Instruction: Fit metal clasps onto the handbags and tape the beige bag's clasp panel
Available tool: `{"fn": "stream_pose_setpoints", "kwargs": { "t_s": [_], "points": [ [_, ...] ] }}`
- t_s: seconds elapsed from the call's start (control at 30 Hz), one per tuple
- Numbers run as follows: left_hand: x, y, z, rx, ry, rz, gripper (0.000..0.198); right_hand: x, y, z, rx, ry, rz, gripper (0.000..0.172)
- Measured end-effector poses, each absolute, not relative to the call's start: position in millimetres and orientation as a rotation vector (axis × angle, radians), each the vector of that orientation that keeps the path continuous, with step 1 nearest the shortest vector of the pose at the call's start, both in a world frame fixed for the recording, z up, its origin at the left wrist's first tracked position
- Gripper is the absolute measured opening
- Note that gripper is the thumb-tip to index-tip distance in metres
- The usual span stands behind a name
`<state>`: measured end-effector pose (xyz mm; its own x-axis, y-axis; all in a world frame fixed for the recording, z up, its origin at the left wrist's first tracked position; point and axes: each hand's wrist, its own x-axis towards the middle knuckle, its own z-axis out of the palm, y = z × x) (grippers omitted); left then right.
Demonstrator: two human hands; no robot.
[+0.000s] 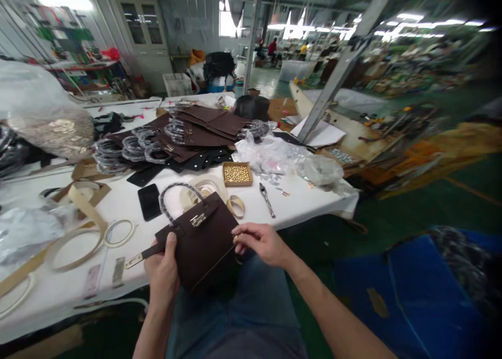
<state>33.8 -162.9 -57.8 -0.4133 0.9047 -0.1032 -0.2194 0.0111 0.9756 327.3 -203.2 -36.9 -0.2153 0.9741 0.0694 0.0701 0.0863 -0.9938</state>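
A dark brown handbag (207,244) with a plastic-wrapped handle and a metal clasp (198,220) tilts above my lap, by the table's front edge. My left hand (162,265) grips its left side, thumb on the front near the handle base. A strap with a metal end plate (134,260) sticks out beside that hand. At the bag's right edge, my right hand (257,242) is closed in a pinch. Something small and gold-coloured shows at its fingertips, too small to name.
On the white-covered table (301,210) are a box of gold studs (237,174), a pen-like metal tool (267,199), tape rolls (236,206) and a black phone (149,201). Behind lie stacked brown bag pieces (207,126) and crumpled plastic (270,155). A slanted metal post (333,82) rises at right.
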Motion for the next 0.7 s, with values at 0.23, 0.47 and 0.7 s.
{"fn": "stream_pose_setpoints", "kwargs": {
  "t_s": [0.23, 0.47, 0.7],
  "points": [
    [27.3, -172.1, -48.0, 0.831, 1.337, 1.548, 0.068, 246.4, -176.2, -22.8, -1.1, -1.848, 0.747, 0.051],
    [21.9, -177.8, -55.5, 0.821, 1.344, 1.563, 0.068, 247.2, -124.4, -35.2, -1.241, -1.4, 0.635, 0.042],
    [27.7, -178.9, -54.3, 0.967, 1.401, 1.533, 0.061, 284.7, -102.1, -28.2, -1.259, -1.497, 0.914, 0.027]
  ]
}}
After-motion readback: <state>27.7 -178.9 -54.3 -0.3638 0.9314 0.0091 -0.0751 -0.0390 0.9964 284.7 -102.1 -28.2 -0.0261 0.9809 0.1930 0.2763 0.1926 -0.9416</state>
